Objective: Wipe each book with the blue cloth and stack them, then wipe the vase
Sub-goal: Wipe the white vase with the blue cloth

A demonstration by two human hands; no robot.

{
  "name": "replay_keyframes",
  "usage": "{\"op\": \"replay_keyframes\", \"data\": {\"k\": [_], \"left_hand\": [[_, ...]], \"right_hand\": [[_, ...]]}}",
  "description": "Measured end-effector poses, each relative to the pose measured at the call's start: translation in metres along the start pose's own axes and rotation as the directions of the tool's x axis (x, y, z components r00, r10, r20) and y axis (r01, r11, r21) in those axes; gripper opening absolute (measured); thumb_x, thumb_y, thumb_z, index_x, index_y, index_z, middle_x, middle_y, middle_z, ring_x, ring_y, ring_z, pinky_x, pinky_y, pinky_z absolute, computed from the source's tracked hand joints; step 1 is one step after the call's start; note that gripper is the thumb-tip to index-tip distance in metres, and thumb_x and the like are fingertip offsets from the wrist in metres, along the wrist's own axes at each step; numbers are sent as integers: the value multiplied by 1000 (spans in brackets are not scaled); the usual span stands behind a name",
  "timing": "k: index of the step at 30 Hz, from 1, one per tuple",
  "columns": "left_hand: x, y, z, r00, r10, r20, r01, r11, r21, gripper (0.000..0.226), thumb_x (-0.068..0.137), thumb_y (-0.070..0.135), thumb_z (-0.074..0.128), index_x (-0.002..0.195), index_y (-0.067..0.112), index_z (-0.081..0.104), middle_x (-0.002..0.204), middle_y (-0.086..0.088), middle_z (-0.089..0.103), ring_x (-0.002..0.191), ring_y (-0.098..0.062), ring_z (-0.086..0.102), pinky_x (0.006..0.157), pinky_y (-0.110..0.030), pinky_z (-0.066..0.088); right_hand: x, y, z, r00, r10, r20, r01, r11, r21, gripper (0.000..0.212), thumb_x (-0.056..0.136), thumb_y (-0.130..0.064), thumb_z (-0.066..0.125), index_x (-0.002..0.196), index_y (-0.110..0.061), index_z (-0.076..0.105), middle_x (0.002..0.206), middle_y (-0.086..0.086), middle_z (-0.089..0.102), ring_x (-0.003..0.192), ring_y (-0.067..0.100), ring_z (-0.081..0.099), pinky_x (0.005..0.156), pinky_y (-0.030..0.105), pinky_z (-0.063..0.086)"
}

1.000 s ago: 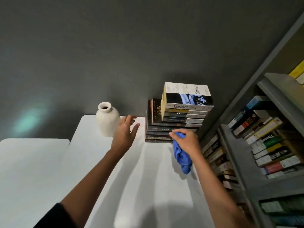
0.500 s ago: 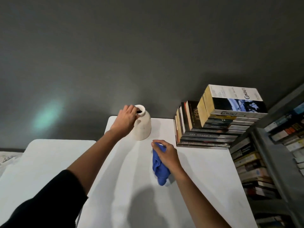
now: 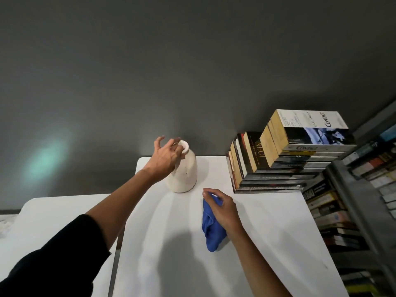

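Left sleeve (image 3: 42,262): black, pushed up above the elbow, nearest the camera; the bare forearm runs from it up toward the vase.
Table (image 3: 267,243): white, under both forearms; a second white table (image 3: 60,213) butts against it under the left arm, a narrow gap between the two.
Right hand (image 3: 224,207): palm down just over the table, fingers curled and clenched on the top end of the blue cloth.
Blue cloth (image 3: 212,230): bunched, hanging from the right hand's grasp along the thumb side of the wrist, its lower end at the table; I cannot tell whether it touches the surface.
Left hand (image 3: 166,155): beyond and to the left of the right hand, at the neck of the vase; thumb and forefinger are closed round the rim, the other fingers spread loose above it.
Vase (image 3: 184,170): cream, narrow-necked, standing on the table under the left hand, leaning slightly toward the right hand; near the cloth but apart from it.
Stack of books (image 3: 276,168): beyond the right hand and to its right, lying flat on the far right corner of the table, wide books below and narrower ones above.
Top book (image 3: 310,130): reads "Contact" on cover and spine.
Bookshelf (image 3: 360,189): grey, right of the right forearm, packed with books.
Wall (image 3: 192,61): dark grey, behind the vase and the stack.
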State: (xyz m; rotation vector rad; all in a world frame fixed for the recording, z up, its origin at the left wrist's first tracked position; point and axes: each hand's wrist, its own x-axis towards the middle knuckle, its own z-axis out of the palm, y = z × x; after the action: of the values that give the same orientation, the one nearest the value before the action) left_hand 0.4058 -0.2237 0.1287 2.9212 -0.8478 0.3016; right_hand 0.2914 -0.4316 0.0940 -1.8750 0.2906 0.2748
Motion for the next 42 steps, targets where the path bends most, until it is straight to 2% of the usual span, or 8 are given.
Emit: {"op": "replay_keyframes", "data": {"k": [5, 11, 17, 24, 31, 35, 37, 42], "left_hand": [[-13, 5, -27, 989, -135, -56, 120, 970, -213, 46, 93, 30, 26, 91, 0, 61, 94, -12, 71, 118, -21, 44, 102, -56, 16], [-49, 42, -82, 932, -204, -299, 102, 941, -322, 33, 96, 28, 38, 81, 7, 59, 88, -3, 69, 121, -13, 47, 102, -43, 18], [-78, 86, -130, 838, -397, -375, 107, 793, -600, 32, 98, 24, 48, 93, 2, 70, 104, -4, 69, 100, 5, 53, 79, 1, 37], [-119, 137, -123, 757, -635, -152, 162, 409, -898, 30, 97, 31, 42, 108, 16, 66, 111, 8, 67, 95, 0, 59, 80, -12, 42], [-136, 167, -109, 792, -609, -42, 156, 268, -951, 28, 99, 29, 40, 107, 22, 66, 97, 24, 67, 87, 3, 59, 75, -11, 43], [-132, 175, -108, 821, -569, 49, 102, 62, -993, 62, 94, 48, 47, 89, -14, 49, 68, 8, 45, 59, -9, 37, 53, -21, 30], [-130, 178, -111, 827, -557, 77, 80, -19, -997, 82, 83, 63, 58, 85, -17, 40, 74, -15, 29, 62, -19, 28, 54, -28, 27], [-121, 183, -113, 852, -520, 61, 32, -66, -997, 81, 81, 64, 62, 81, -13, 39, 78, -22, 27, 66, -26, 29, 54, -25, 33]], "right_hand": [[-13, -12, -20, 998, -55, -6, 56, 998, 28, 17, 92, -32, 60, 108, -30, 66, 110, -20, 64, 101, -3, 56, 78, -2, 36], [-42, -44, -55, 990, -106, -95, 122, 977, 173, 8, 90, -29, 64, 95, -24, 61, 89, -18, 63, 79, -11, 59, 75, 11, 44], [-83, -75, -82, 952, -293, -83, 303, 937, 172, 10, 91, -17, 62, 96, -25, 59, 98, -12, 63, 86, -6, 58, 75, 11, 45], [-141, -46, -89, 900, -429, -74, 433, 900, 41, 7, 91, -25, 63, 97, -22, 65, 102, -10, 67, 102, 6, 60, 88, 14, 42], [-148, -48, -101, 895, -446, -5, 445, 893, 74, 4, 89, -17, 66, 92, -20, 68, 93, -13, 69, 95, 3, 62, 86, 15, 44], [-132, -82, -112, 859, -458, 229, 442, 889, 120, 8, 90, -15, 65, 95, -15, 71, 96, -8, 71, 98, 5, 63, 93, 22, 47], [-125, -97, -112, 833, -479, 278, 462, 877, 129, 9, 90, -12, 64, 96, -15, 70, 98, -7, 70, 100, 5, 63, 94, 21, 46], [-130, -105, -118, 795, -535, 286, 533, 841, 92, 15, 87, -15, 67, 101, -21, 73, 104, 3, 64, 100, 7, 61, 94, 19, 44]]}}
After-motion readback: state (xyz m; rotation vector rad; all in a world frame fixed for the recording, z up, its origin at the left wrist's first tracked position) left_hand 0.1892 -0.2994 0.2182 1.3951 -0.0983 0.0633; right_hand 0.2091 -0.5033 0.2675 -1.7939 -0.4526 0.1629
